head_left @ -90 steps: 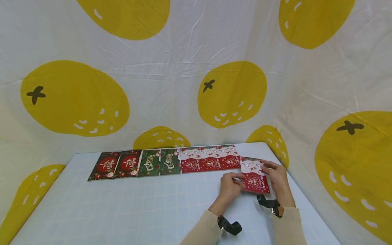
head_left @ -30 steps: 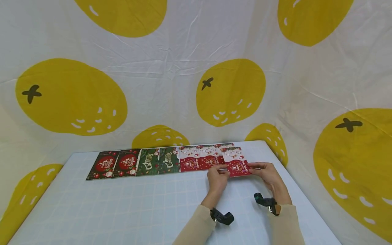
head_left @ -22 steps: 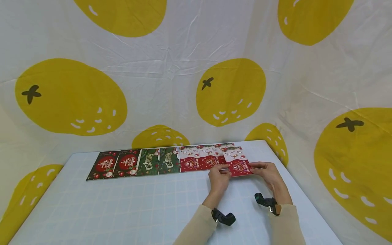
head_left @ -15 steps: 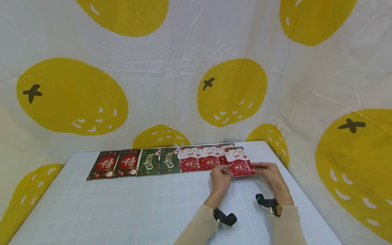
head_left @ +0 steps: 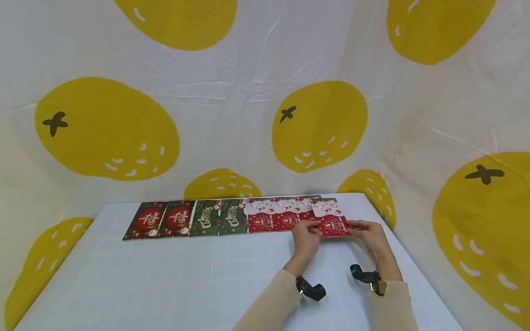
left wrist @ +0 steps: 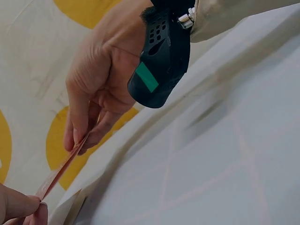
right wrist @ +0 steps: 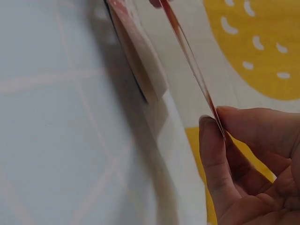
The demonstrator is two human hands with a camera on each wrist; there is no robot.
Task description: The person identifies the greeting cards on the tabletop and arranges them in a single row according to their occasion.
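Note:
A red-and-white Christmas card point(head_left: 329, 217) is held up at the right end of the card row, overlapping the last card there. My left hand point(head_left: 305, 239) pinches its lower left corner, and my right hand point(head_left: 372, 235) pinches the lower right. From the right wrist view, the card point(right wrist: 192, 61) appears edge-on between thumb and finger, raised off the table. Part of the row's rightmost red-and-white card point(head_left: 308, 204) is hidden behind the held one.
Along the table's back lie several cards edge to edge: dark bauble cards point(head_left: 145, 220), green cards point(head_left: 205, 218) and red-and-white cards point(head_left: 261, 216). The pale checked tabletop point(head_left: 165, 285) stretches in front. A fabric wall point(head_left: 248, 128) with yellow fruit prints stands behind.
Both hands have carried the card back and left from the table's right side, to where it overlaps the row's end. Over the last second the hands and card hold nearly still; the view shifts slightly.

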